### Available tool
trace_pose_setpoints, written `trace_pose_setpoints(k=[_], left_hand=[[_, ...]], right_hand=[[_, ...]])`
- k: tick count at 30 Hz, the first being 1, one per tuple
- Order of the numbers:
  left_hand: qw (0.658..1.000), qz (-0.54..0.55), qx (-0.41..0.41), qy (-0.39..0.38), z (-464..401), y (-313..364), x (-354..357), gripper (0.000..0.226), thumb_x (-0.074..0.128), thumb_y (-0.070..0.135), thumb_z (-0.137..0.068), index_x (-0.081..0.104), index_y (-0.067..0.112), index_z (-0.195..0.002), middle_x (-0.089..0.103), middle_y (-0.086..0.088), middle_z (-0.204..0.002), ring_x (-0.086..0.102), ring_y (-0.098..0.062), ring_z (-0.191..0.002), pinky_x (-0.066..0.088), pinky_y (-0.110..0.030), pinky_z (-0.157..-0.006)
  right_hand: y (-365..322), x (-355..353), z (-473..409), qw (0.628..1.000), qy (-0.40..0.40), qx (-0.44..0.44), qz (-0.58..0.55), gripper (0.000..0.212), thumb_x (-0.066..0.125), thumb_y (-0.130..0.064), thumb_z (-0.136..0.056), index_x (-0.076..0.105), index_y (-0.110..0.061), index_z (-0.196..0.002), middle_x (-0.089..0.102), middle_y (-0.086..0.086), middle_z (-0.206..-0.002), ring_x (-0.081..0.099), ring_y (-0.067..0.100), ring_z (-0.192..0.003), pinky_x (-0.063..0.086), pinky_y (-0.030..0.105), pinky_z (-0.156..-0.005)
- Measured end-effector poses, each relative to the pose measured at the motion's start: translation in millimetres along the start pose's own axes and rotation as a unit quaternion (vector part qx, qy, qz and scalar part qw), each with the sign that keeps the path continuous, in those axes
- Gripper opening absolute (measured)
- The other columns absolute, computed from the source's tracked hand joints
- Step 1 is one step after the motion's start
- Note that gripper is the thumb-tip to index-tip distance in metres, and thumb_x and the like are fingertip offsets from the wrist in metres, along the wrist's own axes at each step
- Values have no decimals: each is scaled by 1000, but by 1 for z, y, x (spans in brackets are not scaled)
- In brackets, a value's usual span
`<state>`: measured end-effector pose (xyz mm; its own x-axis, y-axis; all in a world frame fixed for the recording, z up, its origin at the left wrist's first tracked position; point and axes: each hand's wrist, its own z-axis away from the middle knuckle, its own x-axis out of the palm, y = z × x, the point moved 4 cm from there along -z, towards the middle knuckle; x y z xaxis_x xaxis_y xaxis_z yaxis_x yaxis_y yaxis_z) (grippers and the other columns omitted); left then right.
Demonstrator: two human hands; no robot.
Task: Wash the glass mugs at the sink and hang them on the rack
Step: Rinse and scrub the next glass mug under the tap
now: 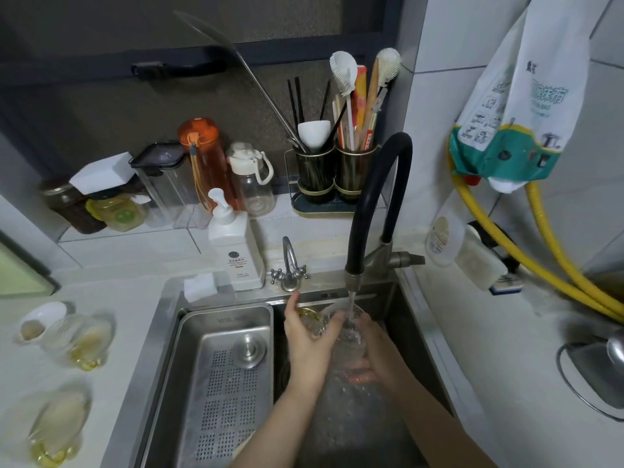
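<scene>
Both my hands hold one clear glass mug point(341, 327) with a yellow handle under the running stream from the black faucet point(354, 285), over the right basin of the sink point(401, 319). My left hand point(309, 336) wraps the mug's left side. My right hand point(369, 352) cups it from the right and below, blurred by water. Two more glass mugs with yellow handles lie on the left counter, one at mid-left point(81, 339) and one near the front point(57, 430). No rack for hanging is in view.
A steel drain tray point(223, 376) fills the sink's left half. A soap pump bottle point(234, 251) and small tap point(290, 265) stand behind it. Bottles, jars and utensil holders point(334, 173) line the back ledge. Yellow hoses point(553, 258) run along the right wall.
</scene>
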<state>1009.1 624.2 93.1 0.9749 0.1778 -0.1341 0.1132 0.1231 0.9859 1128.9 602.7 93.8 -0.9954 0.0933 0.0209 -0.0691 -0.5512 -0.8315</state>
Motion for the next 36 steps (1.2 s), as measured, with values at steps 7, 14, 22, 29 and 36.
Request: trace_pose_setpoints(k=[7, 14, 22, 29, 36], left_hand=[[997, 19, -60, -45, -20, -12, -6, 78, 73, 50, -67, 32, 46, -133, 49, -5, -131, 52, -16, -114, 42, -43, -106], [977, -90, 34, -191, -30, 7, 16, 80, 68, 39, -84, 19, 38, -148, 26, 14, -139, 26, 0, -127, 26, -23, -101], [981, 38, 2, -191, -13, -4, 3, 55, 58, 46, -88, 34, 52, -137, 39, 25, -139, 42, 12, -124, 38, -15, -99], [984, 63, -48, -160, -34, -3, 7, 20, 53, 33, -94, 58, 38, -113, 64, 3, -117, 63, -9, -105, 50, -19, -83], [982, 68, -34, -171, -31, -17, 7, 62, 67, 48, -80, 41, 46, -136, 41, 28, -137, 36, 13, -126, 32, -17, -103]], right_hand=[[-9, -12, 14, 828, 75, -406, 379, 39, 50, -27, -91, 54, -15, -128, 59, -2, -125, 54, 10, -116, 45, 24, -97], [-5, 4, -19, 796, -221, -262, 499, 34, 51, -26, -87, 56, -9, -116, 66, 9, -108, 62, 18, -100, 52, 39, -88], [-28, -11, -27, 937, -222, -210, 172, 18, 56, -13, -92, 66, -10, -107, 72, 8, -103, 68, 16, -99, 53, 29, -89], [-12, -2, -43, 964, -211, -159, 41, 29, 59, -20, -89, 63, -14, -117, 66, 10, -119, 59, 26, -117, 45, 43, -103], [-24, -6, -48, 972, -177, -152, -37, 34, 54, -29, -87, 65, -4, -108, 71, 10, -110, 66, 25, -106, 55, 28, -83]])
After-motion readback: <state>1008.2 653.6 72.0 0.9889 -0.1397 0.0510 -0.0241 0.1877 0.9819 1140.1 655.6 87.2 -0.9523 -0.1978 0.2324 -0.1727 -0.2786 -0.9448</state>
